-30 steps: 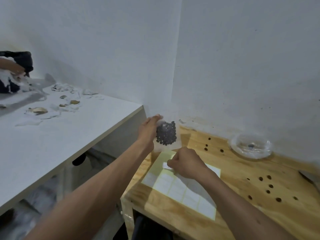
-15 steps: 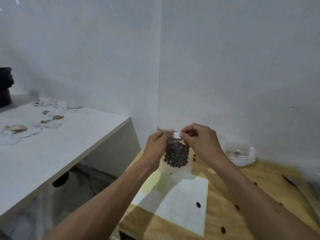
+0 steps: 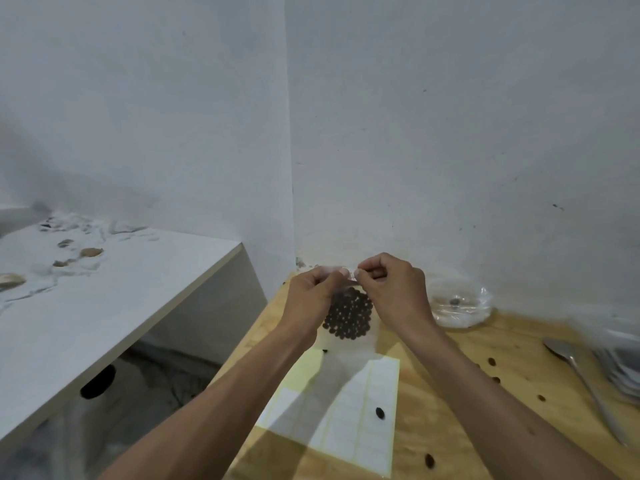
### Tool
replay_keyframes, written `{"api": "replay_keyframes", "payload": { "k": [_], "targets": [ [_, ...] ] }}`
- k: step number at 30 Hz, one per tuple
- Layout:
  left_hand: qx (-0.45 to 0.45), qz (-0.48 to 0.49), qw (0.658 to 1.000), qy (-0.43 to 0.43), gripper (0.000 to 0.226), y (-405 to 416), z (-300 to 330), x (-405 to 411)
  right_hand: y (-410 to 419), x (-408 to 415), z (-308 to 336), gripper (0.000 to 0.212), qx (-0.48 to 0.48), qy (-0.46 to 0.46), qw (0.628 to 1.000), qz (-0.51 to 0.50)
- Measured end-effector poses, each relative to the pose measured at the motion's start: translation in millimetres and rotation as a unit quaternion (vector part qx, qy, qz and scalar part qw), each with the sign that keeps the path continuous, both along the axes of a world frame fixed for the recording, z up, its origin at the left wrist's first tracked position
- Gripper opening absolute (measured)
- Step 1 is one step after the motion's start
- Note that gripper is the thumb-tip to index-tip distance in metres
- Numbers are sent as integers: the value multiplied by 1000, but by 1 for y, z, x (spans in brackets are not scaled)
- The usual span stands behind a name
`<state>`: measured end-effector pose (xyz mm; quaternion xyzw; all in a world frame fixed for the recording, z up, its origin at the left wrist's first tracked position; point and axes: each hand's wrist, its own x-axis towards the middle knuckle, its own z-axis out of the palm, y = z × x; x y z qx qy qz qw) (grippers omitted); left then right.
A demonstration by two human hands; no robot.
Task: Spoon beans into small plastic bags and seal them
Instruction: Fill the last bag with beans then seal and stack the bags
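Just right of the frame's centre, both hands are raised above the wooden counter (image 3: 512,355) with a small plastic bag (image 3: 349,327) hanging between them. The left hand (image 3: 310,297) has its fingers curled in, pinching the bag's top edge from the left. The right hand (image 3: 394,289) is curled too, thumb and forefinger pinching what looks like a small white sticker (image 3: 351,273) at the same edge, though it is too small and pale to be sure. The dark beans (image 3: 349,317) sit bunched in the lower part of the bag, clear of the mouth.

Filling looks finished for this bag; I judge the step in hand to be the sealing. The next move would call for folding the top flat and pressing the sticker across it while the left hand keeps the edge taut, so no beans slip upward.

Below the hands, at lower centre, lies a label sheet (image 3: 349,420) with a loose bean (image 3: 380,413) on it. More stray beans dot the wood toward the right. A spoon (image 3: 585,382) lies at the right edge, and a crumpled clear plastic bag (image 3: 460,303) sits by the wall behind the right hand. At the left stands a white counter (image 3: 114,306) with scattered scraps.
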<state>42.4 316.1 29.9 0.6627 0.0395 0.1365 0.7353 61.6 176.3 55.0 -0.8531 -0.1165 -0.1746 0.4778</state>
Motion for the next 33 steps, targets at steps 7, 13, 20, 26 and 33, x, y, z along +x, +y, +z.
{"api": "replay_keyframes", "payload": {
  "k": [7,13,20,26,33],
  "targets": [
    [-26,-4,1000,9,21,-10,8,4,-13,4,-4,69,153,129,980,-6],
    [-45,-2,999,18,25,-24,9,5,-25,7,-5,20,237,137,960,59],
    [-34,15,999,37,19,-45,14,4,-35,9,-7,8,266,140,953,38],
    [-53,25,996,73,21,-64,20,13,-70,7,-9,25,217,208,949,94],
    [67,-74,986,131,62,-129,15,35,-161,6,-19,37,229,221,947,-47]
  ]
}}
